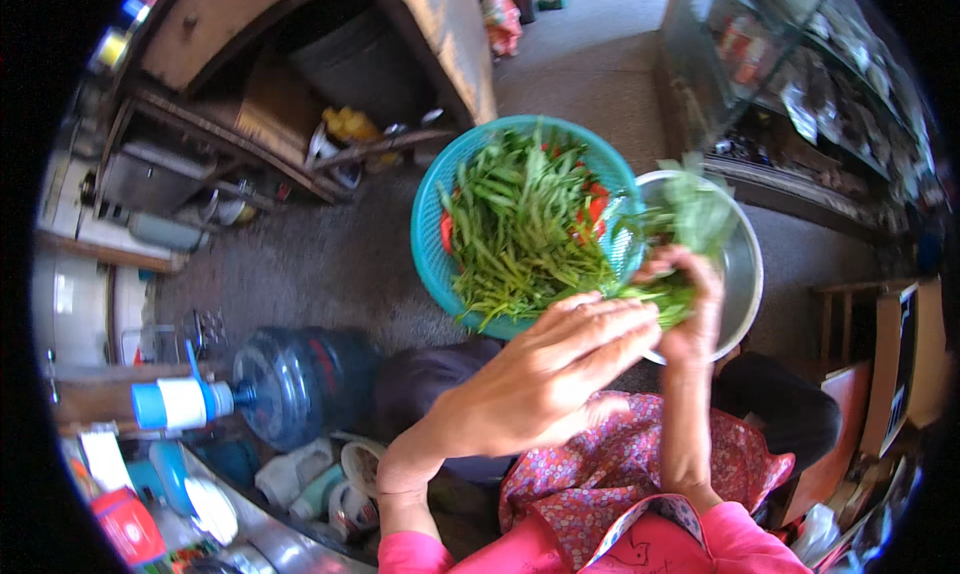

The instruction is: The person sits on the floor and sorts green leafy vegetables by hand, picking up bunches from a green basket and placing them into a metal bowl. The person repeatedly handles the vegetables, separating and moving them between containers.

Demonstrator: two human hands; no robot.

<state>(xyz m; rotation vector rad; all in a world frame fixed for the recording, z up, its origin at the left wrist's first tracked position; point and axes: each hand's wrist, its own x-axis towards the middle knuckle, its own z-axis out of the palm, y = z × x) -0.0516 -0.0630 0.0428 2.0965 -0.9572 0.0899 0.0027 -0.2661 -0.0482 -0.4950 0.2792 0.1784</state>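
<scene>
My right hand (694, 304) holds a bunch of leafy greens (694, 210) above a metal basin (741, 274). The leaves are blurred, and the pale green stems point towards my left hand (562, 371). That hand reaches across with its fingers stretched out at the stems; whether it grips them is hidden. Left of the basin, and overlapping its rim, stands a turquoise plastic colander (429, 274). A heap of cut green stems and leaves (517, 229) fills it, with red pieces (596, 206) showing around the sides.
A large blue water bottle (307, 382) with a pump (176, 403) lies at the left. Beyond the colander stands a worn wooden cabinet (442, 41). A glass display case (757, 86) is at the far right, and wooden furniture (892, 364) stands at the near right.
</scene>
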